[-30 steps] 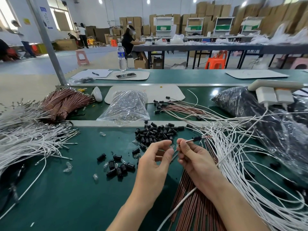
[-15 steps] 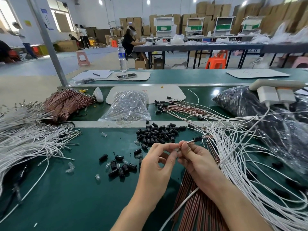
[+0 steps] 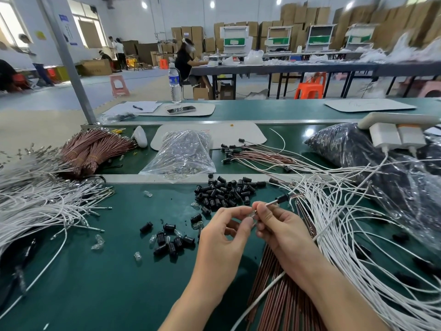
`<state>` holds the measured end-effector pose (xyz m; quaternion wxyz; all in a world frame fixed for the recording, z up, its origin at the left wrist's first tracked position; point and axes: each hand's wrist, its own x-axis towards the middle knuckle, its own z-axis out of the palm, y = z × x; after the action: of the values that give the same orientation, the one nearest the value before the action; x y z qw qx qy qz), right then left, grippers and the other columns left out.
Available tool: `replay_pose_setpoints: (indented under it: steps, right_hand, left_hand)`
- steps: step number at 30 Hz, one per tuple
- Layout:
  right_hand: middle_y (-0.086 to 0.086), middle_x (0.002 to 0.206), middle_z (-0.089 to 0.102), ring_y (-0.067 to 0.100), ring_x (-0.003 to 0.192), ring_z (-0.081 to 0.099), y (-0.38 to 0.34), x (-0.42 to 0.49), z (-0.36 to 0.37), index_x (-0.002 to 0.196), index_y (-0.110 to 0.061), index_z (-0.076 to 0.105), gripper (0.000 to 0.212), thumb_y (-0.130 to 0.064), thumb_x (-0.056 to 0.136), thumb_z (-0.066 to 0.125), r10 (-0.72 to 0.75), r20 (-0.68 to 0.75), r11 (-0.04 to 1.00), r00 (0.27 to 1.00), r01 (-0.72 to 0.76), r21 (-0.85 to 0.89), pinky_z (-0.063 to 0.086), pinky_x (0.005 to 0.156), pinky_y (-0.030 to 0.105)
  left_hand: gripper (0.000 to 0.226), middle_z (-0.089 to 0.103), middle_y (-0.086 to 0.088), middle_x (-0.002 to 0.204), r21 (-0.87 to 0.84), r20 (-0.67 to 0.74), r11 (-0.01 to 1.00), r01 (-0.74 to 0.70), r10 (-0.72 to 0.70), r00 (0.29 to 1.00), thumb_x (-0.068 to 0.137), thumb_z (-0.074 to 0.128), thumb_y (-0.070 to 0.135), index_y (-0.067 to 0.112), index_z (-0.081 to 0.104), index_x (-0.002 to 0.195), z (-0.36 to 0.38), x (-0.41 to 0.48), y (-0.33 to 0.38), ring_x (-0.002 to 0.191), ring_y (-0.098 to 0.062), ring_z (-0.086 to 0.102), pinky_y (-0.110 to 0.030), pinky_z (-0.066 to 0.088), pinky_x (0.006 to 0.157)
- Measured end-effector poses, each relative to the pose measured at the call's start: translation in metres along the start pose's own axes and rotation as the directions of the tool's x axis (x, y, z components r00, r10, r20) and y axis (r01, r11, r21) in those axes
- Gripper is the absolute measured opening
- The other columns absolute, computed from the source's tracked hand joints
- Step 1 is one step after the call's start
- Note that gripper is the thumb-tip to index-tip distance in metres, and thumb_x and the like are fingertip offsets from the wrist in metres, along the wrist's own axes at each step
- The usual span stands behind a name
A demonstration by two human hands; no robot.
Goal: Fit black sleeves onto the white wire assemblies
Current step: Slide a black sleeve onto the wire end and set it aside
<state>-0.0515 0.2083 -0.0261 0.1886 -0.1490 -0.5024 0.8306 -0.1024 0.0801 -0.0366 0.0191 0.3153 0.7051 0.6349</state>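
Two hands met over the green table point(image 3: 95, 283): the left hand point(image 3: 224, 237) pinched a small clear part point(image 3: 251, 215) between thumb and forefinger, touching the right hand point(image 3: 284, 231), whose fingers clasped a white wire point(image 3: 272, 203). One black sleeve point(image 3: 282, 199) sat on that wire just past the right fingertips. A pile of black sleeves point(image 3: 224, 192) lay just behind the hands, beside the white wire assemblies point(image 3: 346, 225) spread on the right.

Single head cam, close above green bench point(image 3: 95, 271), facing fwd/down toward far tables point(image 3: 286, 68).
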Motion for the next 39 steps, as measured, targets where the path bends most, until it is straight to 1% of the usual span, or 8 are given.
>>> replay_pose_setpoints:
  steps: [4, 14, 22, 28, 30, 34, 39]
  right_hand:
    - [0.000, 0.069, 0.065, 0.007, 0.057, 0.056, 0.0003, -0.0010, -0.0001, 0.083, -0.013, 0.082, 0.017, -0.024, 0.080, 0.070, -0.007, -0.005, 1.000, 1.000, 0.007, -0.006, 0.051, 0.055, 0.018]
    - [0.001, 0.069, 0.065, 0.007, 0.058, 0.056, -0.0003, -0.0021, 0.0009, 0.083, -0.011, 0.082, 0.017, -0.024, 0.080, 0.071, -0.014, -0.011, 0.998, 1.000, 0.013, -0.067, 0.051, 0.055, 0.018]
    - [0.001, 0.070, 0.066, 0.007, 0.059, 0.057, 0.0002, -0.0028, 0.0008, 0.085, -0.011, 0.082, 0.017, -0.024, 0.081, 0.072, -0.001, -0.019, 0.997, 1.000, -0.001, -0.074, 0.052, 0.055, 0.018]
    - [0.000, 0.071, 0.067, 0.006, 0.059, 0.058, 0.0018, -0.0010, -0.0008, 0.089, -0.011, 0.082, 0.018, -0.024, 0.083, 0.071, 0.000, -0.006, 0.998, 1.000, -0.001, -0.067, 0.052, 0.055, 0.018]
    - [0.000, 0.072, 0.067, 0.005, 0.059, 0.058, 0.0019, -0.0006, -0.0019, 0.090, -0.011, 0.082, 0.019, -0.024, 0.083, 0.071, 0.004, -0.001, 0.997, 1.000, -0.004, -0.071, 0.052, 0.056, 0.018]
    - [0.000, 0.072, 0.068, 0.005, 0.059, 0.058, 0.0022, -0.0007, -0.0030, 0.089, -0.009, 0.082, 0.019, -0.025, 0.084, 0.073, 0.018, 0.010, 0.997, 1.000, -0.017, -0.075, 0.052, 0.056, 0.018]
    - [0.002, 0.074, 0.070, 0.006, 0.060, 0.060, 0.0001, -0.0007, -0.0043, 0.087, -0.008, 0.082, 0.022, -0.028, 0.078, 0.076, 0.065, 0.038, 0.997, 0.997, -0.063, -0.049, 0.053, 0.056, 0.017]
  left_hand:
    - [0.015, 0.071, 0.010, 0.092, -0.009, -0.010, 1.000, 0.008, -0.008, 1.000, 0.096, 0.066, 0.022, 0.033, 0.070, 0.106, -0.0005, -0.0011, 0.0014, 0.086, -0.008, 0.067, -0.020, 0.051, 0.074]
    - [0.017, 0.069, 0.018, 0.095, 0.041, -0.028, 0.999, -0.008, 0.009, 1.000, 0.097, 0.065, 0.026, 0.042, 0.067, 0.103, -0.0012, -0.0009, -0.0002, 0.089, -0.005, 0.067, -0.015, 0.049, 0.074]
    - [0.015, 0.070, 0.017, 0.093, 0.035, -0.037, 0.999, -0.004, 0.005, 0.999, 0.096, 0.066, 0.027, 0.039, 0.069, 0.104, -0.0028, -0.0011, -0.0024, 0.089, -0.007, 0.067, -0.018, 0.051, 0.075]
    - [0.013, 0.071, 0.016, 0.088, -0.001, -0.034, 1.000, 0.016, -0.016, 0.999, 0.097, 0.064, 0.031, 0.039, 0.070, 0.105, -0.0031, -0.0011, -0.0032, 0.077, 0.000, 0.063, -0.015, 0.046, 0.068]
    - [0.013, 0.071, 0.017, 0.089, -0.006, -0.025, 1.000, 0.019, -0.019, 0.999, 0.097, 0.064, 0.030, 0.039, 0.070, 0.105, -0.0035, -0.0014, -0.0038, 0.080, -0.001, 0.065, -0.016, 0.047, 0.070]
    - [0.014, 0.072, 0.015, 0.093, -0.005, -0.015, 1.000, 0.028, -0.028, 0.999, 0.098, 0.062, 0.030, 0.040, 0.070, 0.106, -0.0028, -0.0017, -0.0050, 0.088, -0.006, 0.068, -0.023, 0.052, 0.076]
    - [0.015, 0.074, 0.017, 0.100, -0.023, -0.010, 0.999, 0.035, -0.036, 0.999, 0.100, 0.061, 0.028, 0.038, 0.070, 0.108, -0.0031, -0.0005, -0.0066, 0.096, -0.007, 0.070, -0.029, 0.058, 0.083]
